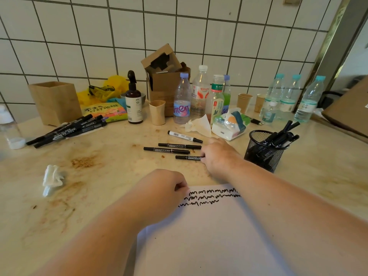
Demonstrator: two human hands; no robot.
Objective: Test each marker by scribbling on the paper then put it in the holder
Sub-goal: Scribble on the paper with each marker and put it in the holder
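Note:
A white sheet of paper (209,236) lies at the table's near edge, with three rows of black scribbles across its top. My left hand (161,188) rests as a closed fist on the paper's top left corner. My right hand (217,156) reaches past the paper, its fingers closing on the right end of a black marker (187,157) that lies on the table. Two more black markers (171,147) and a white-barrelled marker (184,136) lie just beyond it. A black mesh holder (264,154) with several markers in it stands to the right of my right hand.
A pile of black markers (67,129) lies at the left by a wooden box (55,102). Bottles (201,92), paper cups, a tissue pack (229,124) and a cardboard box (165,76) crowd the back by the tiled wall. A crumpled tissue (52,179) lies at the left.

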